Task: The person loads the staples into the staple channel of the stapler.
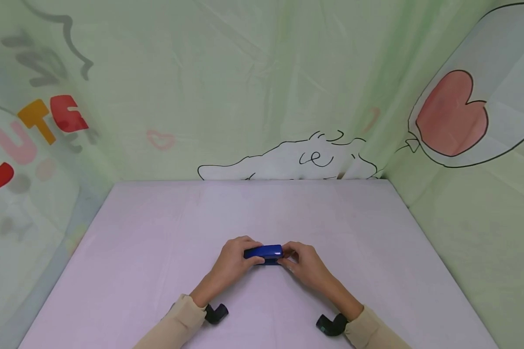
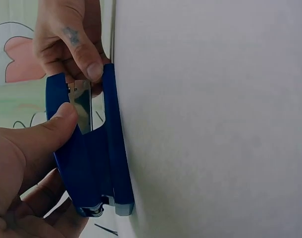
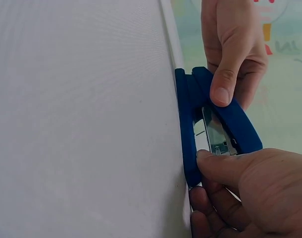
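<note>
A blue stapler (image 1: pixel 264 252) is on the table in front of the person, its base against the white surface. In the left wrist view its upper arm (image 2: pixel 76 158) is raised off the base (image 2: pixel 119 148), and the silver staple channel (image 2: pixel 81 104) shows between them. The left hand (image 1: pixel 236 257) grips the upper arm from the side, thumb on one face and fingers on the other. At the stapler's front end, the right hand (image 1: pixel 305 261) pinches near the mouth, its thumb (image 3: pixel 223 166) against the tip of the base. Its curled fingers lie partly hidden behind that end.
The white table (image 1: pixel 179 213) extends around both hands. Printed cloth walls (image 1: pixel 227 87) stand at its back and sides, showing a balloon with a heart (image 1: pixel 454 116) at right. A black wrist-worn device (image 1: pixel 216 314) sits at the left cuff, another device (image 1: pixel 332 325) at the right.
</note>
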`<state>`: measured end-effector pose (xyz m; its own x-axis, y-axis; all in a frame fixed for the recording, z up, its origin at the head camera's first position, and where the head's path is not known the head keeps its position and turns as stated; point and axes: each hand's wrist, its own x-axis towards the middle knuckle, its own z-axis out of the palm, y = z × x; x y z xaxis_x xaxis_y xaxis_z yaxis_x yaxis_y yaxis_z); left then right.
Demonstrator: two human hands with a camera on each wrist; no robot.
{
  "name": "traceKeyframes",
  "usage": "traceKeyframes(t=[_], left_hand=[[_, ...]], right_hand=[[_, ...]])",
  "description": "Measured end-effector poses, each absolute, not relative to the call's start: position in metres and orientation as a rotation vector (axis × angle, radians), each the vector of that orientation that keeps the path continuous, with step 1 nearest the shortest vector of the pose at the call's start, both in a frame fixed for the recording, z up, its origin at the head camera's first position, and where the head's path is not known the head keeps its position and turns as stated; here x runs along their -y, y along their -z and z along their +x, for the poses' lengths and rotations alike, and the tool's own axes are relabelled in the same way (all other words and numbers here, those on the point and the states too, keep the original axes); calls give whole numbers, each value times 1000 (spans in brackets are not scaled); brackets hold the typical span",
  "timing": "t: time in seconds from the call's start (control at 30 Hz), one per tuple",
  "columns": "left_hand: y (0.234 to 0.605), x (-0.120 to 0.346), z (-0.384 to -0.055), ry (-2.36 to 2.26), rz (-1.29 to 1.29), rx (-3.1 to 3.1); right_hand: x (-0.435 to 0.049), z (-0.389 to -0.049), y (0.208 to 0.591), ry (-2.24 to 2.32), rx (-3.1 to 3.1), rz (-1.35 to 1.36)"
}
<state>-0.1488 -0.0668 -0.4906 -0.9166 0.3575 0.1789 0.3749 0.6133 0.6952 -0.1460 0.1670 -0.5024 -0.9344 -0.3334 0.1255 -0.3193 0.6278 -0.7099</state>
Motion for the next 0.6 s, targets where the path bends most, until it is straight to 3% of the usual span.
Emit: traceKeyframes(t=[0.6], left_hand=[[481, 64, -150, 1056, -675, 2874]], right_hand=[[-167, -145, 500, 1235, -2804, -561]])
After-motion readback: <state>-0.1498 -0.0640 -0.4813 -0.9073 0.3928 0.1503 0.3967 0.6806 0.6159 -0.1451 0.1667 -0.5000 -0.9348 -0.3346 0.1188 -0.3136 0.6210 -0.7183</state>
